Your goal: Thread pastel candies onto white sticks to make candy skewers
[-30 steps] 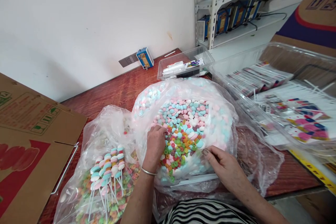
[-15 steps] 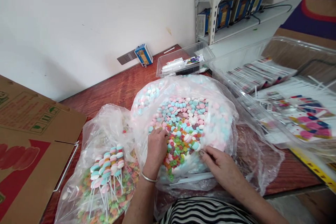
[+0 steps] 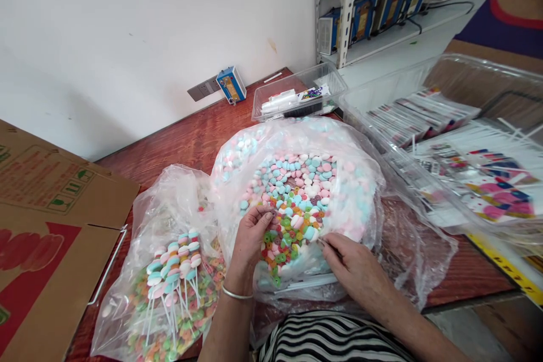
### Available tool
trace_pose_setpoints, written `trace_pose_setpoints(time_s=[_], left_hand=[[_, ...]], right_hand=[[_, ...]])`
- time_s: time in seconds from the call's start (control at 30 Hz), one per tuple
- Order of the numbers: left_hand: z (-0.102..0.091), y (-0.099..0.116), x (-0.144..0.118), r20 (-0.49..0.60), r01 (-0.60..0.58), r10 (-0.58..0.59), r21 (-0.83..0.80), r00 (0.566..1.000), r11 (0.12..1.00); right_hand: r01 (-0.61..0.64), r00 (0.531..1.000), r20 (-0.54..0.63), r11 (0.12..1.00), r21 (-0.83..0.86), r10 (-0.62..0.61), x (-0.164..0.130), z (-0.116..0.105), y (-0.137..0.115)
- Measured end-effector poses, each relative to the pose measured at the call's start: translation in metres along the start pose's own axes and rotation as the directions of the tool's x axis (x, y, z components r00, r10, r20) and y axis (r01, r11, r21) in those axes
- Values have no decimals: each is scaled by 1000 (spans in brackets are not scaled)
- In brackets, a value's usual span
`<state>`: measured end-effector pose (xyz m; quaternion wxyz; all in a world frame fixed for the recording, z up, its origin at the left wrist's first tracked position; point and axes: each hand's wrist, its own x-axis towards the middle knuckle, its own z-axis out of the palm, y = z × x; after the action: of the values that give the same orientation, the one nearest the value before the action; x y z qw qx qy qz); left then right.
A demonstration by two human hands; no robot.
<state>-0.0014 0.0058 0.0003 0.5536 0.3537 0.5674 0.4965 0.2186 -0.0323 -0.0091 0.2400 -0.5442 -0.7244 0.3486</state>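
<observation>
A clear plastic bag (image 3: 360,181) lies open on the table, full of pink, blue and white marshmallow discs (image 3: 292,167), with green, orange and red gummy rings (image 3: 282,243) at its near side. Over the left edge of the rings is my left hand (image 3: 252,232), thumb and fingers pinched together. What sits in that pinch is too small to make out. My right hand (image 3: 350,260) pinches at the near right of the opening, beside a blue and white marshmallow (image 3: 311,233); its fingertips hide whatever is between them. White sticks (image 3: 305,283) rest along the bag's near edge.
Left of the bag, finished candy skewers (image 3: 176,266) on white sticks lie on another bag of gummy rings (image 3: 186,328). A cardboard box (image 3: 51,226) stands far left. Clear bins (image 3: 445,203) with printed packets are at right; a smaller clear tray (image 3: 258,99) sits behind.
My left hand has lifted slightly and turned, with its thumb now showing against the fingers. My right hand has shifted a little left, still pinching.
</observation>
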Motion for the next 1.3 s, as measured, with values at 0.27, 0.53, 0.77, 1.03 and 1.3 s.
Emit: trace_pose_setpoints(time_s=[0.27,0.53,0.77,1.03,1.3], left_hand=[[4,-2,-6,153,74,-58,-95,986,993],[19,-4,-13,138,184,-157,-215,978,959],[21,9,-12,162,175,-138,-236,977,956],[18,10,-15,145,70,-50,-138,988,988],[5,-3,-22,272,-354,228,745,935,565]], right_hand=[[38,998,50,997,-60,-35,-2,-1,-7],[76,997,-15,994,-84,-78,-5,-2,-13],[73,997,11,996,-48,-72,-3,0,-6],[45,999,-27,978,204,-40,3,9,-14],[2,1000,-22,994,106,0,-6,-6,9]])
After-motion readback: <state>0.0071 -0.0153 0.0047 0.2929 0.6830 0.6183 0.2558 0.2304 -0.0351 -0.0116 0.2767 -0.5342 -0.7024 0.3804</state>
